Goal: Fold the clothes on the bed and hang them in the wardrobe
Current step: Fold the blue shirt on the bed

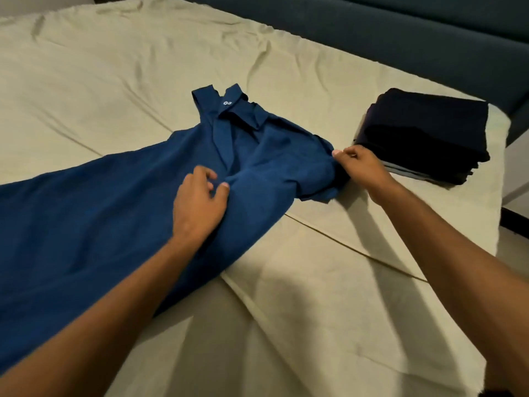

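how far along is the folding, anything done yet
Done: a stack of dark folded clothes sits at the right of the bed. In hand: a blue shirt lies spread out, not yet folded; the left hand bunches its middle, the right hand pinches its sleeve edge. Left: folding this shirt and all the hanging; no wardrobe is in view.

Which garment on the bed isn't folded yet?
The blue collared shirt, spread flat under both hands. The dark clothes to its right are already a folded stack.
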Tool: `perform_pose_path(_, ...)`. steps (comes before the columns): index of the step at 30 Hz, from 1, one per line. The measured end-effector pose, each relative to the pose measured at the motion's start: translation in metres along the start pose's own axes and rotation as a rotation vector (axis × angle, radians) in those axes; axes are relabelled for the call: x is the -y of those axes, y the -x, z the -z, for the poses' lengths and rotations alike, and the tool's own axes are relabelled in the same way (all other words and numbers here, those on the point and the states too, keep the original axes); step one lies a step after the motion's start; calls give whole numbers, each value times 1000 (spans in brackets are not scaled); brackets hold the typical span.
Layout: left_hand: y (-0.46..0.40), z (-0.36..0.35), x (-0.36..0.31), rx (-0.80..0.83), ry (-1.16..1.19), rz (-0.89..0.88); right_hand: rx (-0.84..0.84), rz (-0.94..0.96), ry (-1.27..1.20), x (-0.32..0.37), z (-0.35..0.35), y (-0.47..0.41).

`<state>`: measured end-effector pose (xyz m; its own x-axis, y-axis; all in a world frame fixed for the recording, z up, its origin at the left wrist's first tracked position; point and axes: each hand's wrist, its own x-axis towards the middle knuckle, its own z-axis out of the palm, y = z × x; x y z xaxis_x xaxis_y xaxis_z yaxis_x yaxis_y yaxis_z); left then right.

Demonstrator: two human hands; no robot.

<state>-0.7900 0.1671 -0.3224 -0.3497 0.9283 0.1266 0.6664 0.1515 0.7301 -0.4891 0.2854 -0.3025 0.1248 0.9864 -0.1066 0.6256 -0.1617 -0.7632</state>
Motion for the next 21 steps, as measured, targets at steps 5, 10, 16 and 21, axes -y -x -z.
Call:
perform_pose_path(5, 57, -6, 12, -75, -171, -87, -14, -1, 27, -2, 1, -15)
perform_pose_path(10, 78, -7, 10, -165, -436, -426, -86, -78, -482, 15, 26, -5)
perform_pose_path(16, 103, 0, -4, 0, -376, -732, -98, -119, -486, -8, 53, -4)
perform_pose_path(21, 114, 0, 15, 34, -477, -599, 1, -75, 139, -33, 44, 4)
